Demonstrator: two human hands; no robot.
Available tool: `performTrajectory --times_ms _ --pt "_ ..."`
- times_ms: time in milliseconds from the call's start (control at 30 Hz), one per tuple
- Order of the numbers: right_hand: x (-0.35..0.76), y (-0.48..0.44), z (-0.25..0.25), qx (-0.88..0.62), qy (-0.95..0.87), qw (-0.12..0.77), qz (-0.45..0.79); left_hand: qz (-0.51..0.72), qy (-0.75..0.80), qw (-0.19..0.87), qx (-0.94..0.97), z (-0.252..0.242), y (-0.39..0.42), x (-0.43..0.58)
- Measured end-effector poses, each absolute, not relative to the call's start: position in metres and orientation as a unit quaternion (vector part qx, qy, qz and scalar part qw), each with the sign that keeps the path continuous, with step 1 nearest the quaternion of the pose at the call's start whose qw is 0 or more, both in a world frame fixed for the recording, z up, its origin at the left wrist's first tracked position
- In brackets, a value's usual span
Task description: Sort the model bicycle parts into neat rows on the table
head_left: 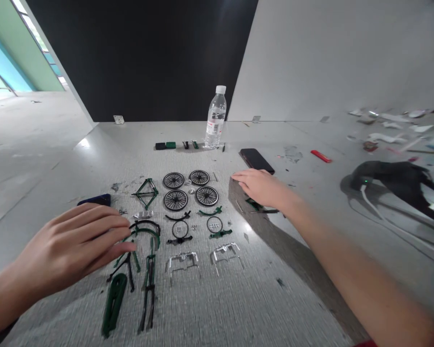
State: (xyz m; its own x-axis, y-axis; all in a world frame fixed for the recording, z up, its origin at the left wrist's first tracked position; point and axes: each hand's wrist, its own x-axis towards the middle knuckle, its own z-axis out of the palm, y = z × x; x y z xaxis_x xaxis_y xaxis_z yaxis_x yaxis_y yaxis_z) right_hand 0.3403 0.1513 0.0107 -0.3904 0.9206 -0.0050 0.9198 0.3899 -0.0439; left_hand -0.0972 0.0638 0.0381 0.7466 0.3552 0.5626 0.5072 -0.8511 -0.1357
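My left hand (83, 236) is at the left with its fingers stretched out, holding nothing, over curved mudguard-like parts (146, 226). My right hand (258, 185) reaches in from the right, palm down with fingers extended, partly hiding small green and dark pieces (255, 203). Between the hands lie several spoked toy bicycle wheels (176, 199) and a green bicycle frame (145, 193). Nearer me are clear plastic brackets (183, 260), a long dark fork-like part (149, 284) and a green elongated loop piece (114, 303). Small rings with beads (180, 229) sit mid-table.
A water bottle (216, 118) stands at the back beside small black and green blocks (165, 145). A phone (256, 160) lies beyond my right hand. Further right are a red object (321, 156) and a black device (386, 178) with a white cable. A dark blue object (96, 199) is behind my left hand.
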Motion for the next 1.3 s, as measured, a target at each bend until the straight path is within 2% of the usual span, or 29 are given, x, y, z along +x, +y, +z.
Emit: performTrajectory --times_ms 233,600,800,933,1100,1200,1300 --pt "0.359 0.167 0.0 -0.546 -0.837 0.036 0.028 -0.26 -0.202 0.159 -0.931 0.04 0.064 -0.093" --pt "0.357 0.162 0.003 -0.533 -0.845 0.027 0.032 -0.262 -0.204 0.156 -0.93 0.038 0.064 -0.095" --pt "0.348 0.149 0.03 -0.566 -0.818 0.089 0.055 -0.254 -0.206 0.156 -0.932 0.038 0.064 -0.095" --pt "0.34 0.138 0.045 -0.599 -0.786 0.042 0.147 -0.258 -0.206 0.154 -0.931 0.037 0.063 -0.094" --pt "0.334 0.133 0.038 -0.604 -0.76 -0.027 0.239 -0.262 -0.206 0.151 -0.931 0.036 0.064 -0.095" --pt "0.331 0.136 0.032 -0.598 -0.769 -0.011 0.224 -0.258 -0.208 0.153 -0.931 0.035 0.065 -0.096" --pt "0.323 0.142 0.025 -0.602 -0.784 0.033 0.151 -0.249 -0.209 0.15 -0.934 0.035 0.065 -0.096"
